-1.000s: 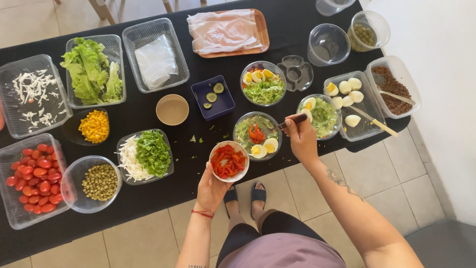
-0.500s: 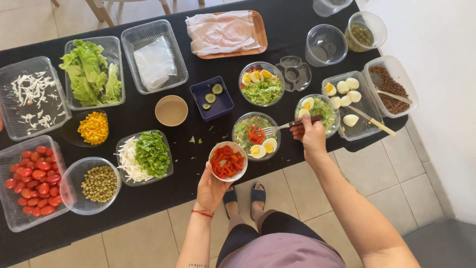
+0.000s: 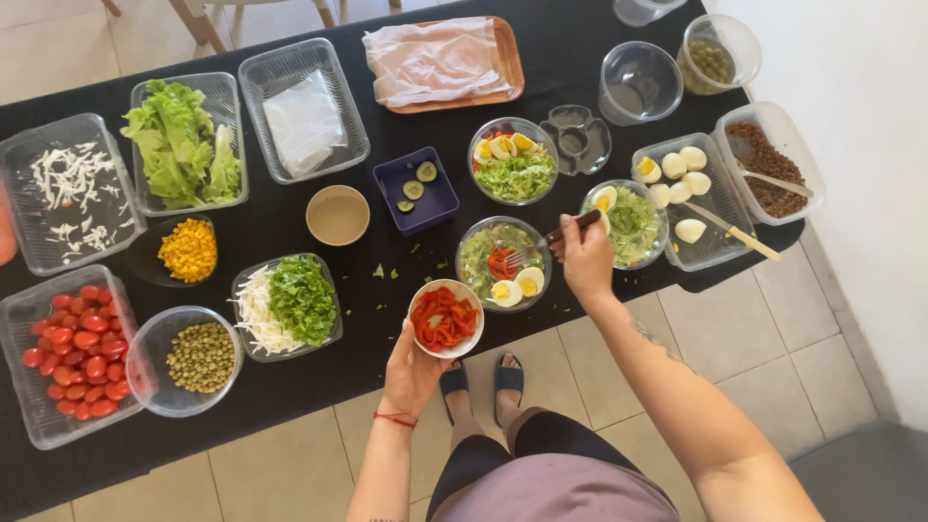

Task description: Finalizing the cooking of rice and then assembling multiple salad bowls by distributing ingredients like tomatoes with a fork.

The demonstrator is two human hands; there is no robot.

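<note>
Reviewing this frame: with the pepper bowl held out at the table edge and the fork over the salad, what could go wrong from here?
1. The left hand cups the white bowl of red pepper strips at the table's front edge; a tilt could spill strips onto the floor.
2. The fork in the right hand could drop pepper on the black tablecloth instead of into the salad bowl.

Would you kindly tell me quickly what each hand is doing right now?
Left hand: closed around the white bowl of red pepper strips.
Right hand: closed on a fork over the salad bowl.
</note>
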